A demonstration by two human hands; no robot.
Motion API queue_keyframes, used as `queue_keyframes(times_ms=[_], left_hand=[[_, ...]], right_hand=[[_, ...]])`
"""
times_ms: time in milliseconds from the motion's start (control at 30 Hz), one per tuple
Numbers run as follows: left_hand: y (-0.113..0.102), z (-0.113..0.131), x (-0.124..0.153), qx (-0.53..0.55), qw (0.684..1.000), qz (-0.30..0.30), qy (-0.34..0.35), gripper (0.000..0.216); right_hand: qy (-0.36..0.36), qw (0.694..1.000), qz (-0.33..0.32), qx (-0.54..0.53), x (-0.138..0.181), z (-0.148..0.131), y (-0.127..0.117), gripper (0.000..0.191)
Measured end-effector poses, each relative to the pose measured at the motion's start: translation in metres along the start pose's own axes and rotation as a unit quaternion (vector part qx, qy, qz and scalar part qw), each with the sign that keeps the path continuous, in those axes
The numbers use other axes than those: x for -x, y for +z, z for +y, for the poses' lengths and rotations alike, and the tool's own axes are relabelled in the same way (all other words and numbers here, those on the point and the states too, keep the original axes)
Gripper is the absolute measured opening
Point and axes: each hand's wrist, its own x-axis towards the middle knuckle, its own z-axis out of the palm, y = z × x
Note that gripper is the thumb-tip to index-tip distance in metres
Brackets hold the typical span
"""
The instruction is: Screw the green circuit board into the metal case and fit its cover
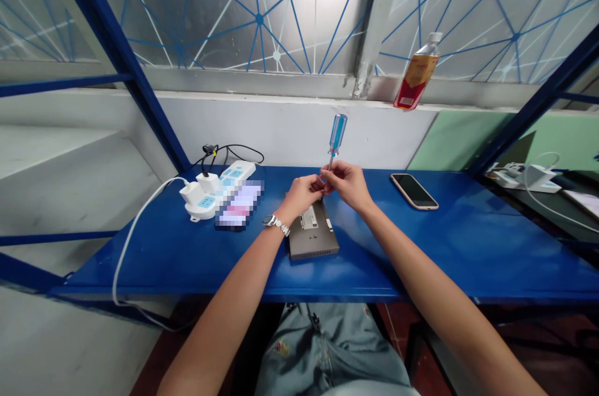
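A grey flat metal box (312,235) with a white label lies on the blue shelf (421,246) in front of me. A screwdriver (336,137) with a clear blue handle stands upright over its far end. My right hand (349,184) pinches the screwdriver's shaft just below the handle. My left hand (302,192), with a metal watch on the wrist, meets it at the shaft, fingers closed around the lower part near the tip. The tip itself is hidden by my fingers.
A white power strip (216,191) with plugs and cables sits left of the box, beside a blurred-out patch. A phone (414,190) lies face up to the right. A bottle (417,73) stands on the window ledge. Another power strip (526,176) lies far right.
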Motion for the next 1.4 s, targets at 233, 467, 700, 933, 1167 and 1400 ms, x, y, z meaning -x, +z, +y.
queue_keyframes(times_ms=[233,467,700,933,1167,1400], left_hand=[[-0.01,0.006,0.0,0.063,0.993,-0.094,0.019,0.018],[-0.011,0.0,0.0,0.045,0.996,-0.079,-0.011,0.015],[-0.007,-0.002,-0.001,0.051,0.998,-0.027,-0.012,0.026],[-0.013,0.008,0.001,0.063,0.993,-0.101,-0.007,0.025],[-0.007,-0.002,-0.001,0.013,1.0,-0.026,0.0,0.02],[-0.014,0.012,0.002,-0.037,0.998,-0.041,0.002,0.021]], right_hand=[[-0.007,0.998,-0.06,0.017,-0.001,0.004,-0.001,0.047],[0.006,0.999,0.017,-0.029,0.0,-0.003,0.001,0.043],[-0.003,1.0,0.017,0.012,0.001,0.001,0.001,0.034],[-0.039,0.997,-0.031,0.057,0.002,0.003,-0.001,0.034],[-0.07,0.986,0.018,0.153,0.004,0.0,0.002,0.023],[-0.109,0.978,0.033,0.176,0.005,-0.001,-0.003,0.015]])
